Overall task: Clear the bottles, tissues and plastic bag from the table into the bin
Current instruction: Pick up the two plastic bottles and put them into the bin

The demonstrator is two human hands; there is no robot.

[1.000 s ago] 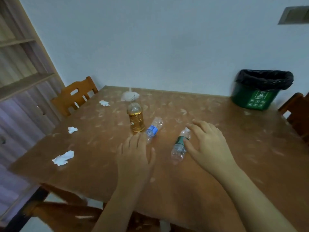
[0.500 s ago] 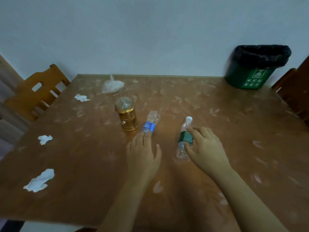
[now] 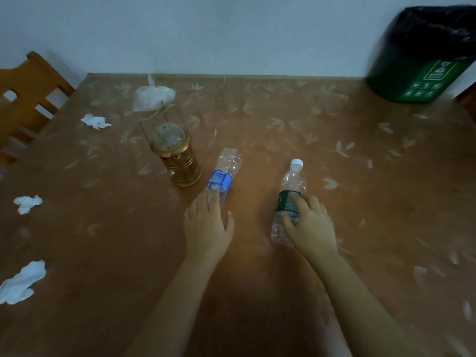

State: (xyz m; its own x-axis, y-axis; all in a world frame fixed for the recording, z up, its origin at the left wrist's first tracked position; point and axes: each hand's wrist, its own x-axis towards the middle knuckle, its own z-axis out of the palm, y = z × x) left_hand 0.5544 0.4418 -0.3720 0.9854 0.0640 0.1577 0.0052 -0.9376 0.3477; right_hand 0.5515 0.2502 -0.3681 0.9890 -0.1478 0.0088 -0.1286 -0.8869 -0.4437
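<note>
Both bare forearms extended forward from the lower edge of the view, side by side and apart, with the palms turned down. The left hand [image 3: 208, 225] lay flat with its fingers straight and close together, thumb spread toward the inner side, and its fingertips [image 3: 204, 202] rested on the near end of the blue-labelled bottle [image 3: 226, 166]. The right hand [image 3: 310, 225] was angled inward at the wrist, its fingers curled over the green-labelled bottle [image 3: 293, 181] and its thumb [image 3: 286, 219] set across the bottle's lower body — a grip taken from above.
</note>
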